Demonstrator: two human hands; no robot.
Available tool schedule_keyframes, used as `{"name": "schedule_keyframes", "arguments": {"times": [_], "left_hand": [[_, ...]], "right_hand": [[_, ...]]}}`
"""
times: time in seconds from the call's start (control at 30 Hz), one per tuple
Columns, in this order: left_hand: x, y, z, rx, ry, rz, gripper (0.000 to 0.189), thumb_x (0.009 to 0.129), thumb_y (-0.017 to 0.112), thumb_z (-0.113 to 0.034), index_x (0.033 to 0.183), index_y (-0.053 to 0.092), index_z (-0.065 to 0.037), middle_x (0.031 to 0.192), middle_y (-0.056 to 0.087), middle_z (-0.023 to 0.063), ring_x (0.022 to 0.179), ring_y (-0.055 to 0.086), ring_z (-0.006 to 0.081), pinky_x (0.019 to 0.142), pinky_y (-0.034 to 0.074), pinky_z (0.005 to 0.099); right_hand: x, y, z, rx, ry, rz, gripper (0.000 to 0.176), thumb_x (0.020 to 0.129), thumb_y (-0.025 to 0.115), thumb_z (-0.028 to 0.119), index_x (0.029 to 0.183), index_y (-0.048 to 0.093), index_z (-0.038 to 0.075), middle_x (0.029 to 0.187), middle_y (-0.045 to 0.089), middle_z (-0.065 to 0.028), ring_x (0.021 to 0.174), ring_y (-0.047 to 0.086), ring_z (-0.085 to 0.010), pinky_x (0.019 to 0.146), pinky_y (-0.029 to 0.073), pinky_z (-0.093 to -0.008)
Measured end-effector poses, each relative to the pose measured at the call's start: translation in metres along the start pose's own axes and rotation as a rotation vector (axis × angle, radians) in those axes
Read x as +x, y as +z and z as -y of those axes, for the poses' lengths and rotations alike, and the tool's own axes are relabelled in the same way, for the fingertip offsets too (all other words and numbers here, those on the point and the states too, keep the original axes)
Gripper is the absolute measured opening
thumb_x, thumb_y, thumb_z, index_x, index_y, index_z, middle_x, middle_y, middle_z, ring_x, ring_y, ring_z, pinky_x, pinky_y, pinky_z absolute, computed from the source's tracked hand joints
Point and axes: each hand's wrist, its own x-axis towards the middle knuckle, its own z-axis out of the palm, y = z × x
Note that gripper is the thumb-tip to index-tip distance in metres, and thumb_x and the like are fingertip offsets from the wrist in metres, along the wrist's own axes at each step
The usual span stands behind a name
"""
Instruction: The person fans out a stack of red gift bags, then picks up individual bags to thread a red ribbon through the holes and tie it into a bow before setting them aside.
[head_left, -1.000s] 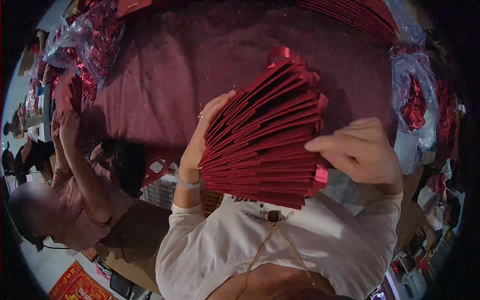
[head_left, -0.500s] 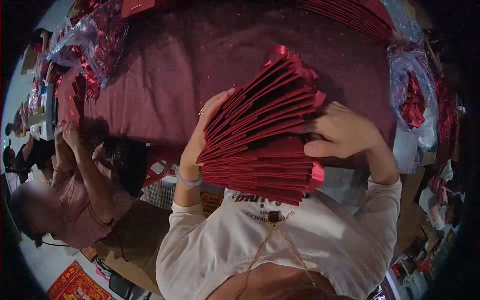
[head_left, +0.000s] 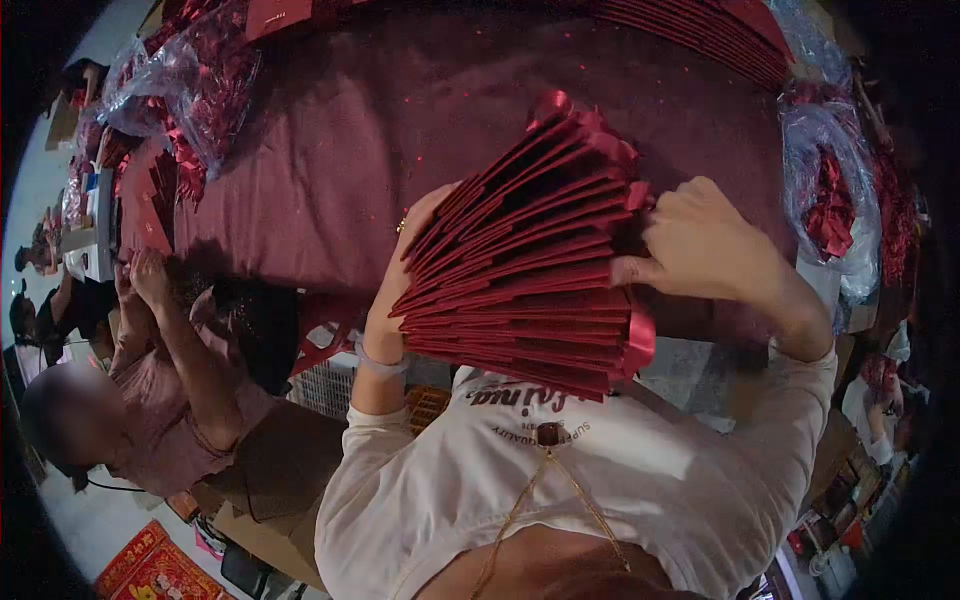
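A thick, fanned-out stack of dark red folded cards (head_left: 520,250) is held above the lap, just in front of my chest. Shiny red ribbon (head_left: 640,340) shows along its right side. My left hand (head_left: 405,255), with a ring and a wristband, is wrapped round the left end of the stack, its fingers mostly hidden behind the cards. At the right side, my right hand (head_left: 700,240) has curled fingers close to the ribboned edges. Its thumb touches the card edges; whatever lies between the fingers is hidden.
A dark red cloth covers the table (head_left: 330,160). Further red cards (head_left: 700,35) are lined up at the far edge. Plastic bags of red ribbon (head_left: 830,200) lie right and far left. A co-worker (head_left: 170,400) sits at left, hands near red cards (head_left: 150,200).
My right hand has drawn slightly up and to the right, its fingers coming out from among the cards and curling. My left hand keeps its hold on the stack.
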Motion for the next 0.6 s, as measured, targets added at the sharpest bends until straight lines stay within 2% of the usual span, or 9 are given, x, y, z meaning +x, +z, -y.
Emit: {"name": "schedule_keyframes", "arguments": {"times": [0.07,0.13,0.27,0.33,0.37,0.4,0.47,0.5,0.6], "left_hand": [[0.0,0.0,0.0,0.003,-0.015,-0.001,0.062,0.083,0.061,-0.02,0.136,0.035,-0.001,0.14,0.037,0.0159,0.13,0.034,0.0294,0.108,0.025,0.0389],[0.001,0.0,0.0,0.004,-0.029,-0.002,0.062,0.083,0.061,-0.02,0.136,0.035,-0.001,0.14,0.037,0.016,0.13,0.034,0.0295,0.108,0.025,0.0389],[0.001,0.0,-0.001,0.013,-0.062,-0.017,0.062,0.083,0.061,-0.02,0.136,0.035,-0.001,0.14,0.037,0.0161,0.13,0.034,0.0295,0.108,0.025,0.039],[0.0,0.0,-0.002,0.015,-0.078,-0.032,0.062,0.083,0.061,-0.02,0.136,0.035,-0.001,0.14,0.038,0.0161,0.13,0.034,0.0295,0.108,0.025,0.039],[0.0,0.0,-0.003,0.015,-0.085,-0.041,0.062,0.083,0.061,-0.02,0.136,0.035,-0.001,0.14,0.038,0.0162,0.13,0.034,0.0295,0.108,0.025,0.039],[0.0,0.0,-0.003,0.014,-0.091,-0.047,0.062,0.083,0.061,-0.02,0.136,0.035,-0.001,0.14,0.038,0.0162,0.13,0.034,0.0295,0.108,0.025,0.039],[0.0,0.001,-0.005,0.015,-0.104,-0.06,0.062,0.083,0.061,-0.02,0.136,0.035,-0.001,0.139,0.038,0.0162,0.13,0.034,0.0295,0.108,0.025,0.039],[0.0,0.001,-0.006,0.017,-0.111,-0.067,0.062,0.083,0.061,-0.02,0.136,0.035,-0.001,0.139,0.038,0.0163,0.13,0.034,0.0296,0.108,0.025,0.039],[0.001,0.002,-0.01,0.027,-0.142,-0.091,0.062,0.083,0.061,-0.02,0.136,0.035,-0.001,0.139,0.038,0.0163,0.13,0.034,0.0296,0.108,0.025,0.0391]], "right_hand": [[-0.007,0.007,0.005,-0.086,0.032,-0.14,0.085,0.079,0.034,0.075,0.044,0.057,0.001,0.051,0.056,-0.0155,0.051,0.059,-0.031,0.057,0.047,-0.0388],[-0.011,0.013,0.004,-0.186,-0.005,-0.353,0.074,0.078,0.043,0.069,0.051,0.06,0.003,0.052,0.056,-0.0121,0.053,0.059,-0.0284,0.055,0.046,-0.0372],[-0.031,0.019,0.003,-0.23,0.107,-0.387,0.055,0.075,0.056,0.059,0.064,0.064,0.006,0.057,0.058,-0.0099,0.057,0.06,-0.0256,0.056,0.045,-0.0363],[-0.046,-0.009,-0.002,-0.016,0.132,-0.379,0.046,0.076,0.059,0.051,0.079,0.065,0.005,0.065,0.058,-0.0075,0.064,0.059,-0.0259,0.062,0.044,-0.0429],[-0.048,-0.021,-0.002,0.052,0.111,-0.487,0.043,0.075,0.065,0.047,0.081,0.063,0.005,0.077,0.062,-0.0078,0.067,0.06,-0.0259,0.061,0.047,-0.0372],[-0.043,-0.023,-0.004,0.046,0.11,-0.484,0.043,0.075,0.065,0.047,0.081,0.063,0.005,0.077,0.062,-0.0078,0.067,0.06,-0.0259,0.061,0.047,-0.0372],[-0.032,-0.022,-0.008,0.412,-0.155,-0.826,0.053,0.079,0.058,0.051,0.101,0.062,0.004,0.095,0.061,-0.0121,0.082,0.059,-0.0306,0.071,0.047,-0.0375],[-0.026,-0.02,-0.006,0.471,-0.139,-0.736,0.068,0.087,0.039,0.061,0.112,0.057,0.001,0.111,0.055,-0.0173,0.102,0.054,-0.0329,0.086,0.043,-0.0379],[-0.005,0.005,-0.01,0.501,-0.261,-0.667,0.069,0.088,0.037,0.062,0.111,0.056,0.0,0.111,0.054,-0.0152,0.104,0.052,-0.03,0.09,0.04,-0.0396]]}}
